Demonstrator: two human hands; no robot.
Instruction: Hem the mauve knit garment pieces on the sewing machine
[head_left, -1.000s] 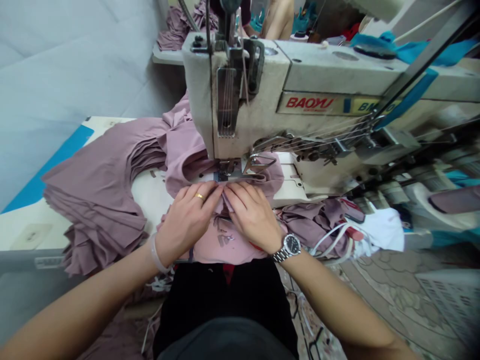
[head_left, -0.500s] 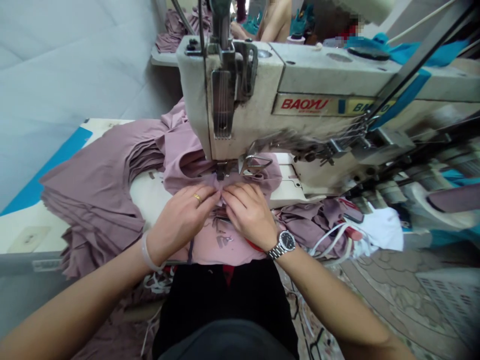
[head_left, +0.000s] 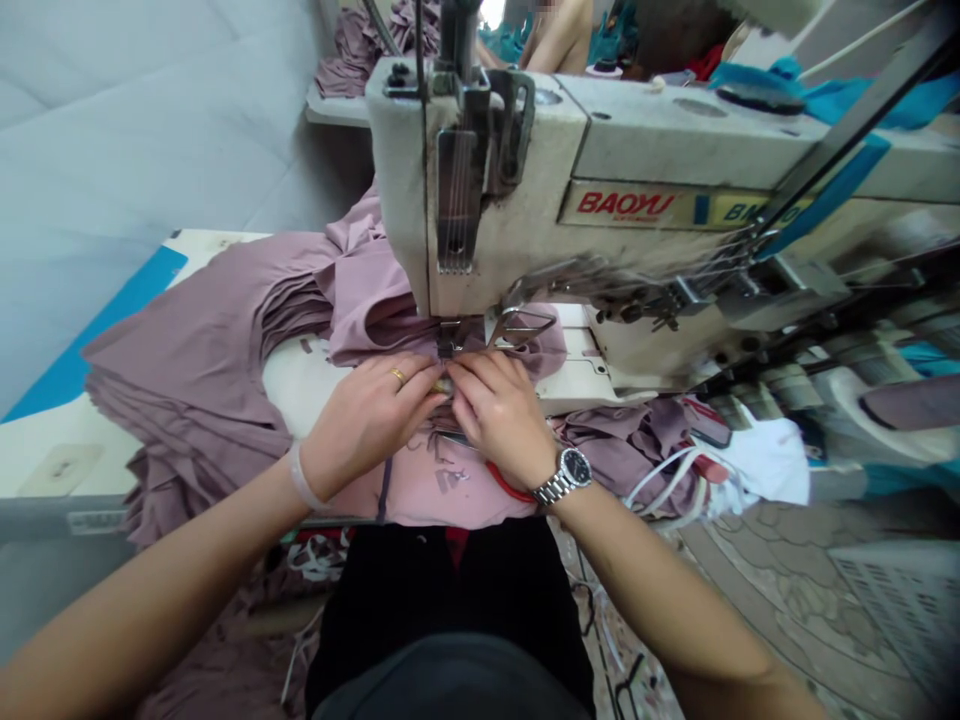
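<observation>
Left hand (head_left: 367, 420) and right hand (head_left: 499, 415) grips look clenched on the mauve knit fabric (head_left: 442, 490), right up against the presser foot (head_left: 448, 340), with a stack of mauve pieces (head_left: 180, 390) close by on the tabletop (head_left: 60, 470).

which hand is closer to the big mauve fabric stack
Left. The left hand lies just beside the big mauve fabric stack; the right hand lies farther off, on the left hand's far side.

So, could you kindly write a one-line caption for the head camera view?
Left hand and right hand pinch mauve knit fabric at the presser foot of a Baoyu sewing machine.
</observation>
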